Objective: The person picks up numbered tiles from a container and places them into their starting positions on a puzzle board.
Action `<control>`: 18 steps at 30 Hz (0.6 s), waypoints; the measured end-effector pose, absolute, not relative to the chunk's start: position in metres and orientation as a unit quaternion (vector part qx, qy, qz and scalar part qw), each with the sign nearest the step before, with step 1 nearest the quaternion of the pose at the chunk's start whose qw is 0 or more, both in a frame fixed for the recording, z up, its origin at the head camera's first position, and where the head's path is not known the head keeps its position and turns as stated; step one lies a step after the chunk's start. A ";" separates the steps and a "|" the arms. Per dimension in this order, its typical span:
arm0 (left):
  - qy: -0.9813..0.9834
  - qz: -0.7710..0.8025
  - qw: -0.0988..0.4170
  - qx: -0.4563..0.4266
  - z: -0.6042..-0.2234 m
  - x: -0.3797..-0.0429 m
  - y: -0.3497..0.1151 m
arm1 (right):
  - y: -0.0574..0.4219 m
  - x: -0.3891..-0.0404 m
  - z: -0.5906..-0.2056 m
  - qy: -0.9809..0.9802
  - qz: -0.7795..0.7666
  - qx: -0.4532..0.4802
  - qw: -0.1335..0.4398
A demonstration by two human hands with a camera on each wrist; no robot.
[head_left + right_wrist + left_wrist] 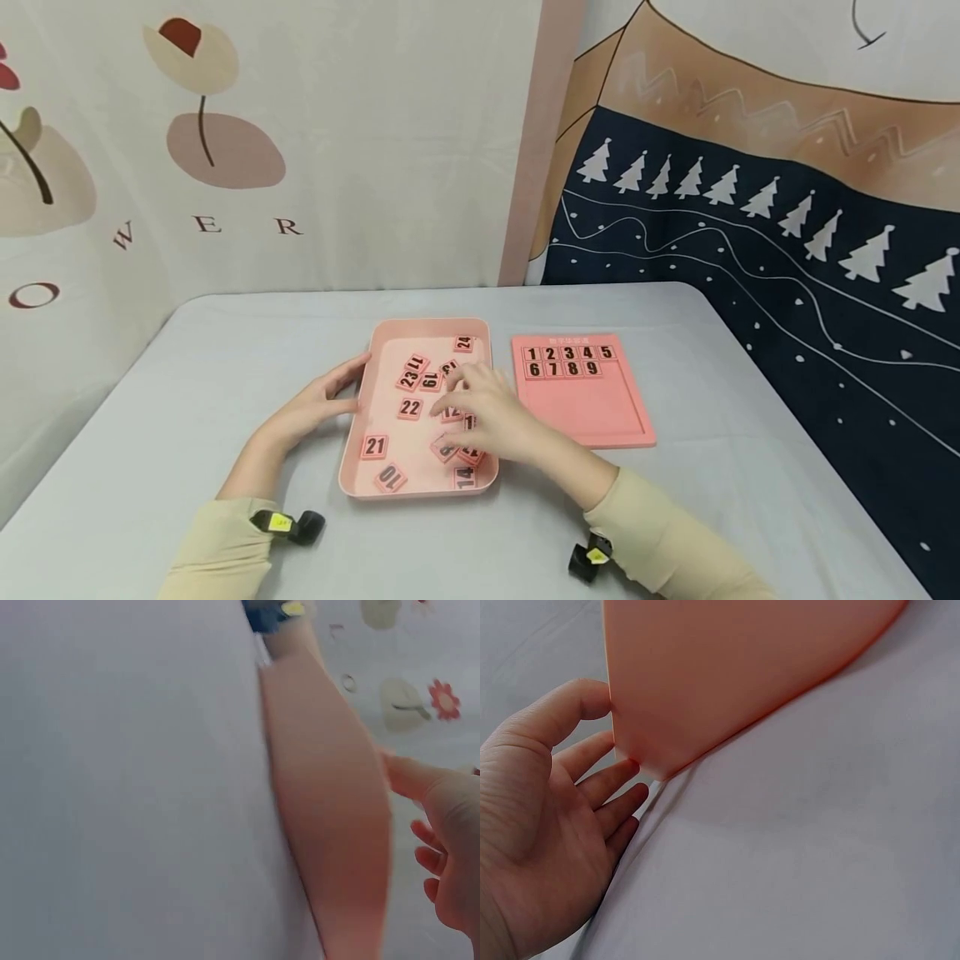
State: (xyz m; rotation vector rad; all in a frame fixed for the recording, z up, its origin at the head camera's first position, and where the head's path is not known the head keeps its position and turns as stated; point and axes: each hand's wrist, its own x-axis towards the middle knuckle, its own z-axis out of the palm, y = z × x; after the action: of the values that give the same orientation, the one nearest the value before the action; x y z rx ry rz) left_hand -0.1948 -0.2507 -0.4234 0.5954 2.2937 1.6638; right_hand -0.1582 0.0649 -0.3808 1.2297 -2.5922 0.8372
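My left hand [318, 398] rests at the left side of a pink tray [427, 328], thumb and fingertips touching its outer wall. In the left wrist view the fingers of this hand [547, 810] are spread and gently bent beside the tray wall [705, 667]. Over the tray's right half hovers my right hand [491, 412], its fingers apart and slightly bent, with nothing visibly pinched. Loose number tiles lie below and around it, among them the 22 tile [410, 407], the 19 tile [430, 381] and the 14 tile [465, 477]. Some tiles are partly hidden by that hand.
Right of the tray lies a pink number board [592, 412], with tiles 1 to 9 in two rows at its top. Further tiles in the tray include 21 [375, 447] and 24 [464, 343]. A pale cloth [712, 508] covers the table; printed curtains hang behind.
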 end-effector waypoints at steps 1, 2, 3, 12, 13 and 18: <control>0.786 0.570 0.123 0.205 -0.424 -0.195 -0.251 | 0.060 -0.158 -0.383 -0.862 0.269 0.425 0.067; 0.785 0.571 0.123 0.206 -0.424 -0.195 -0.250 | 0.055 -0.157 -0.386 -0.860 0.254 0.437 0.060; 0.785 0.571 0.123 0.208 -0.424 -0.195 -0.250 | 0.050 -0.157 -0.388 -0.857 0.243 0.450 0.053; 0.784 0.570 0.121 0.215 -0.426 -0.196 -0.252 | 0.024 -0.159 -0.397 -0.848 0.180 0.499 -0.003; 0.784 0.569 0.121 0.216 -0.426 -0.196 -0.252 | 0.022 -0.159 -0.398 -0.850 0.172 0.498 -0.008; 0.784 0.568 0.123 0.219 -0.425 -0.196 -0.252 | 0.015 -0.159 -0.402 -0.852 0.144 0.502 -0.021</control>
State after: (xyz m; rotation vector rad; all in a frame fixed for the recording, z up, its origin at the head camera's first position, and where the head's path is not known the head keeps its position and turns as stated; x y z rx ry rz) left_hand -0.1963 -0.2523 -0.4245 0.6382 2.2865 1.6573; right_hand -0.1593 0.0147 -0.4015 1.6000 -2.7142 0.4599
